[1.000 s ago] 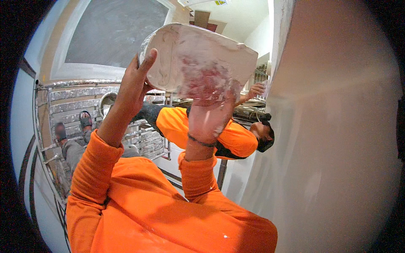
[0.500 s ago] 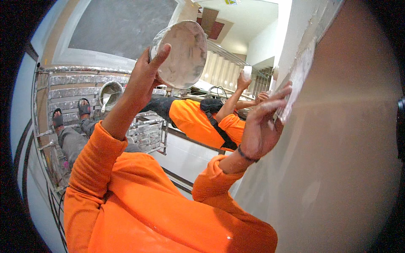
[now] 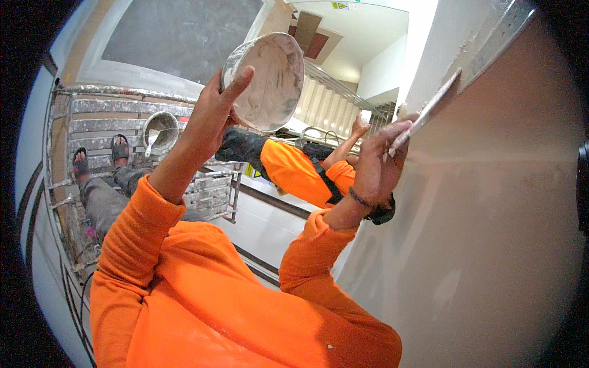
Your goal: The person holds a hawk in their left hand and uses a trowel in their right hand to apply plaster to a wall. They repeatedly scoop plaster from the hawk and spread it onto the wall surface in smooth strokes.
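My left hand (image 3: 221,104) grips a rounded pan (image 3: 265,83) smeared inside with pale filler, raised in front of me. My right hand (image 3: 383,153), at the right, holds a wide flat scraper (image 3: 437,103) with filler on it, its blade slanting along the wall's edge. A strip of fresh filler and a metal corner edge (image 3: 503,34) run up from the scraper toward the upper right. The grey wall face (image 3: 478,227) fills the right side.
A splattered slatted platform (image 3: 98,126) under my sandalled feet holds a bucket (image 3: 161,134) with a pale tool inside. Beyond my arms a co-worker (image 3: 288,172) in orange and black raises a hand holding something white. Railings, a dark panel (image 3: 178,37) and cables lie beyond.
My right hand and scraper have moved from the pan out to the wall edge at the right, the blade now more edge-on. The pan shifted slightly right. The co-worker's raised hand moved a little.
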The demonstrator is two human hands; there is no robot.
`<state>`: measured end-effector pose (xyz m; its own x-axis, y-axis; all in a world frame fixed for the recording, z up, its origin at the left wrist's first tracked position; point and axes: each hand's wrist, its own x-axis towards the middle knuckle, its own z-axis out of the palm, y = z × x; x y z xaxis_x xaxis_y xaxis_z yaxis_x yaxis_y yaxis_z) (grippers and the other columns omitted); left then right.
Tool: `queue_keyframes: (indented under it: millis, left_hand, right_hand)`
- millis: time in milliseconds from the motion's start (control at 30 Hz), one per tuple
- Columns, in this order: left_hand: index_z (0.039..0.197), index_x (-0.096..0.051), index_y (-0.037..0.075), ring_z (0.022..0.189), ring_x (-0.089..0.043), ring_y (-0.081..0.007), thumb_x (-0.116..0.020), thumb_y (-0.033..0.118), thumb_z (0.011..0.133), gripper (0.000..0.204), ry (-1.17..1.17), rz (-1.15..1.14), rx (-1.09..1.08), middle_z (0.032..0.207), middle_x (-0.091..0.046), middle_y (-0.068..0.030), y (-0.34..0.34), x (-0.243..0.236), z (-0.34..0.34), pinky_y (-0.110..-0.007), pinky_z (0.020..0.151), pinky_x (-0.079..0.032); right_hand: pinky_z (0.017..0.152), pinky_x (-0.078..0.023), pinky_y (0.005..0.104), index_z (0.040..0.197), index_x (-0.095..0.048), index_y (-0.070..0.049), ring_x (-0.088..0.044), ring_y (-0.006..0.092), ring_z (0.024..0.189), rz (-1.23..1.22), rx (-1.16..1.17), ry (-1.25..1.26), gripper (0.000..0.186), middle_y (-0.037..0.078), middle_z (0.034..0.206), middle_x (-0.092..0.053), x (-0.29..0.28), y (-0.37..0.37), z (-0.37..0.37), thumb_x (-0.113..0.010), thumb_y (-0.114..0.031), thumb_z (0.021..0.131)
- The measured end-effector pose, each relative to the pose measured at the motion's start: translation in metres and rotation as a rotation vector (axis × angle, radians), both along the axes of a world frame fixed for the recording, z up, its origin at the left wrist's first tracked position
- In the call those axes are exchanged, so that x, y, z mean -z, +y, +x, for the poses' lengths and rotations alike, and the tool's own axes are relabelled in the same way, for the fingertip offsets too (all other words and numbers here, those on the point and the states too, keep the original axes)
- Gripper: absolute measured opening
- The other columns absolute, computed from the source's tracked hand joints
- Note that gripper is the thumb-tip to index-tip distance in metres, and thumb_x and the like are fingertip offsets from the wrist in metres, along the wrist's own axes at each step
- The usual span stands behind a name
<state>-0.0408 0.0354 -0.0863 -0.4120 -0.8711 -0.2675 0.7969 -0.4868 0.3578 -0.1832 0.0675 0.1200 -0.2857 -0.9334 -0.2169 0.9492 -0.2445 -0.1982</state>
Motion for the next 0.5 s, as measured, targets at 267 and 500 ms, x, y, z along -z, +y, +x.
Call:
queue_keyframes:
  millis: [267, 500]
  left_hand:
    - [0.128, -0.043, -0.001, 0.095, -0.065, -0.0236, -0.063, 0.054, 0.085, 0.073, 0.018, 0.065, -0.015, 0.111, -0.057, -0.0154, 0.0, 0.004, 0.005, -0.036, 0.076, -0.058]
    - [0.128, -0.043, 0.0, 0.093, -0.065, -0.0228, -0.064, 0.053, 0.084, 0.072, 0.024, 0.073, -0.005, 0.111, -0.058, -0.0146, 0.003, 0.01, 0.004, -0.034, 0.074, -0.057]
  right_hand:
    - [0.093, -0.049, 0.0437, 0.123, -0.056, 0.002, -0.062, 0.027, 0.105, 0.075, -0.016, 0.128, 0.033, 0.016, 0.12, -0.062, 0.02, 0.029, -0.003, -0.047, -0.003, 0.091]
    - [0.08, -0.05, 0.0364, 0.111, -0.055, 0.002, -0.059, 0.0218, 0.084, 0.042, 0.024, 0.351, 0.021, 0.012, 0.099, -0.061, 0.0, 0.0, -0.009, -0.051, -0.007, 0.092]
